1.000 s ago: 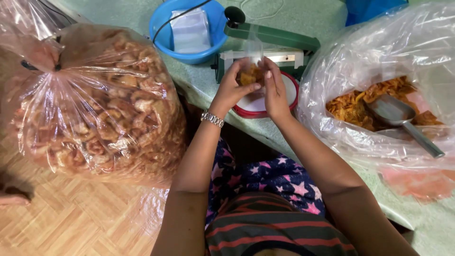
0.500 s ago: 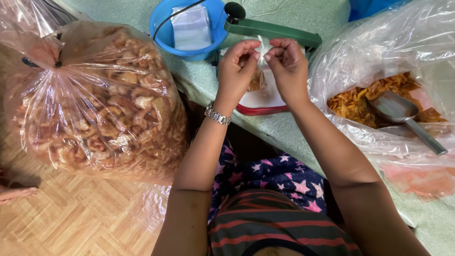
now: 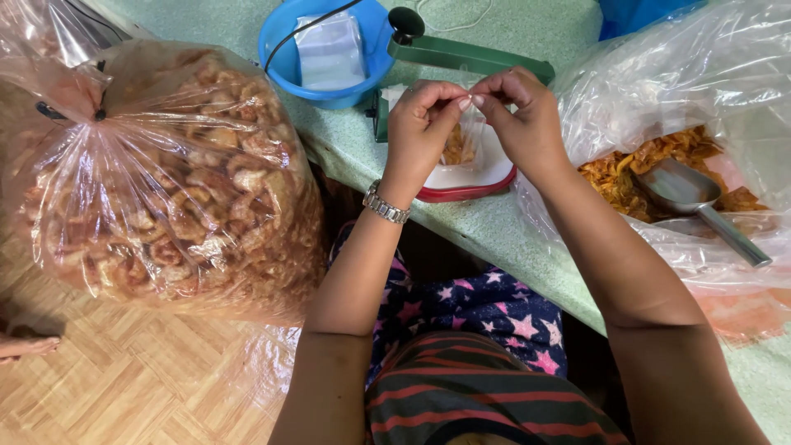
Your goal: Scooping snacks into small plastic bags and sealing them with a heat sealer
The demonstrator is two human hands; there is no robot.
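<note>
Fingers [image 3: 451, 100] of both hands pinch the top edge of a small clear bag [image 3: 461, 142] of orange-brown snack pieces, thumbs and forefingers pressed together, fingertips nearly meeting. Left hand [image 3: 422, 130] raised, wrist bent, metal watch [image 3: 386, 203] on it; right hand [image 3: 523, 119] mirrors it, forearm running in from near right. Bag hangs just above a white tray with red rim [image 3: 466, 183] on the pale green surface [image 3: 494, 239]. Far side: blue bowl [image 3: 284, 49] holding empty clear bags, and a green lever-arm sealer [image 3: 470, 56] just behind the hands. Right: wide open plastic sack [image 3: 659, 82] of the same snack with a metal scoop [image 3: 692, 198] lying in it. Left: big tied sack of puffed cracklings [image 3: 165, 181] standing on wooden parquet floor [image 3: 124, 387].
</note>
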